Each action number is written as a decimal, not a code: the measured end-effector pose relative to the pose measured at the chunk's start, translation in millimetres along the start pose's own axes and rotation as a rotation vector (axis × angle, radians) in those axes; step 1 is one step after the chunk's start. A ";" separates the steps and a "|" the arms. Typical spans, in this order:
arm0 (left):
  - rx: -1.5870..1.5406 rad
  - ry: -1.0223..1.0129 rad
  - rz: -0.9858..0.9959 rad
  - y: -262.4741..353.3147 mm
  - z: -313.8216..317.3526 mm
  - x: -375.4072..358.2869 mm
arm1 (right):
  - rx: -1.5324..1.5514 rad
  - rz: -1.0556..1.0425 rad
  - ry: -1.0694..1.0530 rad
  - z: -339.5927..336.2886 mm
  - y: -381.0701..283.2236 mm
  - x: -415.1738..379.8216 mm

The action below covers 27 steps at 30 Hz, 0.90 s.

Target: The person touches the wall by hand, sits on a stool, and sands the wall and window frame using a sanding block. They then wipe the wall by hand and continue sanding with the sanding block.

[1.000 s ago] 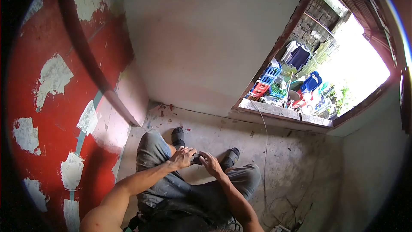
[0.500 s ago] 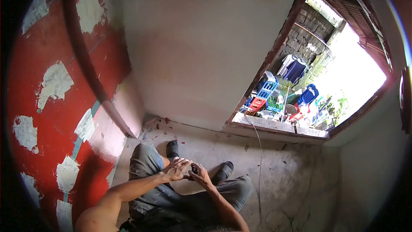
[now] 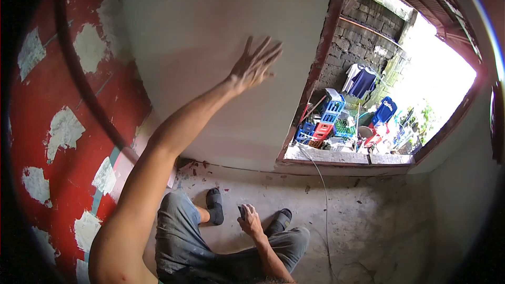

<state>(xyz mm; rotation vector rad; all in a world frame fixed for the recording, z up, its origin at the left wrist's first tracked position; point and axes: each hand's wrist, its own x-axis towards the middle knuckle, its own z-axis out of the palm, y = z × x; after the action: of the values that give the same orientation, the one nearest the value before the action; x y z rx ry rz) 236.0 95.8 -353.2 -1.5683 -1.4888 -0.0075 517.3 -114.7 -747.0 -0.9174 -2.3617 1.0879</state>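
Observation:
My left hand (image 3: 255, 66) is raised in front of the pale wall (image 3: 210, 26), its fingers spread and nothing in it. Whether the fingertips touch the wall cannot be made out. Low down between my knees, my right hand (image 3: 251, 221) is closed around a small dark object (image 3: 242, 211), which shows only in part at the fingers. My legs in grey trousers (image 3: 184, 231) are bent, and both feet in dark sandals rest on the floor (image 3: 368, 221).
At the left stands a red wall (image 3: 105, 110) with white patches and a dark pipe (image 3: 87, 84). A window opening at the right shows stacked crates (image 3: 332, 106), hanging clothes (image 3: 362, 81) and a block wall. A thin cable (image 3: 325, 200) runs from the sill across the floor.
My left hand has left my right hand and moved up and forward to the wall, fingers spread. My right hand stays low with the dark object. The view has shifted slightly.

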 end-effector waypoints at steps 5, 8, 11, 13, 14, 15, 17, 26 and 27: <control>0.288 0.085 -0.066 -12.7 -12.8 105.3 | 0.055 -0.067 0.030 -0.5 3.5 3.4; 0.381 0.143 -0.088 -16.4 -19.3 143.0 | 0.046 -0.037 0.009 0.1 6.2 4.1; 0.430 0.185 -0.095 -24.4 -30.8 172.2 | 0.048 -0.035 0.022 -0.7 8.6 4.2; 0.447 0.184 -0.122 -32.9 -40.6 188.8 | 0.055 -0.045 0.025 0.5 11.6 4.6; 0.454 0.183 -0.135 -39.4 -47.4 196.3 | 0.057 -0.060 0.027 -2.4 10.2 4.0; 0.435 0.176 -0.165 -48.4 -52.6 203.9 | 0.059 -0.073 0.030 -4.1 10.1 3.3; 0.393 0.160 -0.220 -69.1 -63.3 218.2 | 0.055 -0.051 0.021 -6.2 8.8 3.4; 0.453 0.100 -0.347 -110.2 -96.4 226.5 | 0.076 -0.035 -0.012 0.1 15.4 4.3; 0.430 0.037 -0.324 -103.9 -96.7 225.7 | 0.067 -0.032 -0.017 0.7 15.1 5.6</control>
<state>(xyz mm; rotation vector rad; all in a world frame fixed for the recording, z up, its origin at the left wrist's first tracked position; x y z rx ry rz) 268.7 193.4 -107.2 -0.9731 -1.5769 0.0901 519.0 -103.8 -758.8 -0.8478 -2.3298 1.1592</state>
